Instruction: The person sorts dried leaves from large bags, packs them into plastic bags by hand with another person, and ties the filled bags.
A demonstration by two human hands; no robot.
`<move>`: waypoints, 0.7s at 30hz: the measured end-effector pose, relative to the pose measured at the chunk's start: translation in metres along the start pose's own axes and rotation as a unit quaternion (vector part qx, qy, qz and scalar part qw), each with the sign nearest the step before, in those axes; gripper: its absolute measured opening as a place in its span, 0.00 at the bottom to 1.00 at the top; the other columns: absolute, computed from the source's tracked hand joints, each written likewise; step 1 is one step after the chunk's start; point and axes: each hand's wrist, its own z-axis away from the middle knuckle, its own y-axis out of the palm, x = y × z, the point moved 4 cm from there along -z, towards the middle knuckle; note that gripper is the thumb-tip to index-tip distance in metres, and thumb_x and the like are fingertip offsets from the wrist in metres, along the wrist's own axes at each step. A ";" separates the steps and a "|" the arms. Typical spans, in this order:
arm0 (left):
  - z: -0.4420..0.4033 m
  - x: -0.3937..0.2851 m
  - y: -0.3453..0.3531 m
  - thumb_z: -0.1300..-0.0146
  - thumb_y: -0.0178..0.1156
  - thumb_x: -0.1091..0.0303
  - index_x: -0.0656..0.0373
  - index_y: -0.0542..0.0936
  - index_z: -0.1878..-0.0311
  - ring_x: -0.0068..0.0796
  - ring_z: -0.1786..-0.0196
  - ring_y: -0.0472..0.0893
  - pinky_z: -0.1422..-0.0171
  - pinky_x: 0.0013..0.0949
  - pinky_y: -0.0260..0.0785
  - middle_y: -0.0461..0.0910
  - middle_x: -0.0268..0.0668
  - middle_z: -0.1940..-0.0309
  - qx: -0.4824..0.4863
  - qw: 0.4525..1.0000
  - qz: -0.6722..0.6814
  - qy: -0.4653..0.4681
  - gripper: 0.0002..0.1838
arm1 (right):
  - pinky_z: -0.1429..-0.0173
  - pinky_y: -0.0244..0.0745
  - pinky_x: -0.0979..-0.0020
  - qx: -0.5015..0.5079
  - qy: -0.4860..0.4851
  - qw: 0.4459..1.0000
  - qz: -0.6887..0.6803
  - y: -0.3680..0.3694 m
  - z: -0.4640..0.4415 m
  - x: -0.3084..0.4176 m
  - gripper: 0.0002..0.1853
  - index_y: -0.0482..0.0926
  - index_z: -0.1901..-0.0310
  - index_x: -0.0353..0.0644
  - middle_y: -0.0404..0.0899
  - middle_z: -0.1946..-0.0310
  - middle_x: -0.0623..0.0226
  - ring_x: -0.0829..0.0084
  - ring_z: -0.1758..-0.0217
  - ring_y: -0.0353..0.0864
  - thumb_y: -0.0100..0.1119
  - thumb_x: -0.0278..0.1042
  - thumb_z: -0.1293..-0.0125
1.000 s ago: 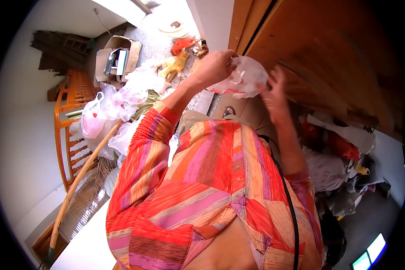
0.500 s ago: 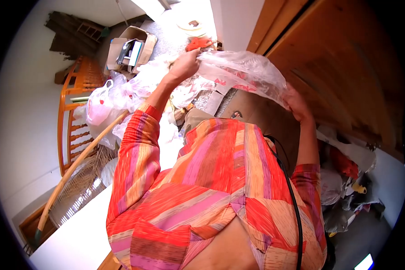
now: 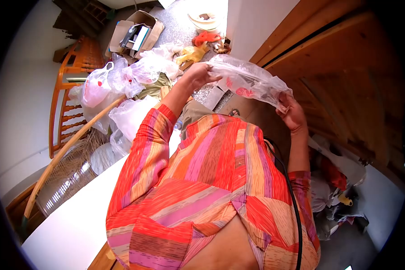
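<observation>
A clear plastic bag with red printing is stretched between my two hands, in front of my body. My left hand grips one end of it with bent fingers. At the other end, my right hand pinches the bunched plastic between thumb and fingers. Just beyond my left hand lie a yellow plastic bag and a red plastic bag. Left of that arm is a heap of whitish plastic bags.
A cardboard box with things inside stands at the far left, near an orange wooden chair. A long-handled broom leans by a white surface. Wooden panelling rises on the right, above more bags.
The bag and my right hand have come lower and slightly left, while my left hand has moved a little down and right. The bag looks narrower and more gathered. The view has shifted slightly.
</observation>
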 end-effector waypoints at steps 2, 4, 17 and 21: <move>0.015 -0.004 0.022 0.36 0.34 0.81 0.70 0.61 0.42 0.47 0.45 0.73 0.41 0.49 0.72 0.68 0.52 0.46 0.053 0.984 0.171 -0.022 0.19 | 0.61 0.73 0.74 -0.069 -0.024 0.997 -0.022 0.025 0.003 0.002 0.12 0.72 0.50 0.44 0.77 0.57 0.74 0.80 0.71 0.73 0.40 0.33 0.30; 0.025 -0.002 0.037 0.35 0.33 0.80 0.70 0.59 0.39 0.47 0.41 0.71 0.37 0.50 0.68 0.66 0.52 0.41 0.145 0.954 0.260 -0.030 0.21 | 0.55 0.76 0.71 -0.053 -0.082 0.970 -0.223 0.047 0.004 0.009 0.12 0.72 0.52 0.40 0.77 0.58 0.70 0.74 0.64 0.77 0.40 0.30 0.32; 0.035 0.000 0.037 0.34 0.43 0.69 0.59 0.75 0.60 0.23 0.71 0.77 0.66 0.29 0.74 0.76 0.32 0.70 0.028 0.997 -0.071 0.003 0.10 | 0.38 0.62 0.73 0.275 -0.050 0.950 0.143 0.018 0.043 0.000 0.37 0.65 0.40 0.32 0.71 0.45 0.66 0.75 0.44 0.69 0.66 0.45 0.48; 0.040 -0.006 0.035 0.34 0.46 0.65 0.56 0.74 0.63 0.19 0.75 0.73 0.71 0.26 0.70 0.74 0.27 0.74 0.031 0.996 -0.085 0.009 0.09 | 0.39 0.61 0.73 0.373 0.056 0.895 0.238 0.005 0.061 0.004 0.36 0.66 0.41 0.32 0.70 0.44 0.65 0.74 0.41 0.67 0.69 0.40 0.50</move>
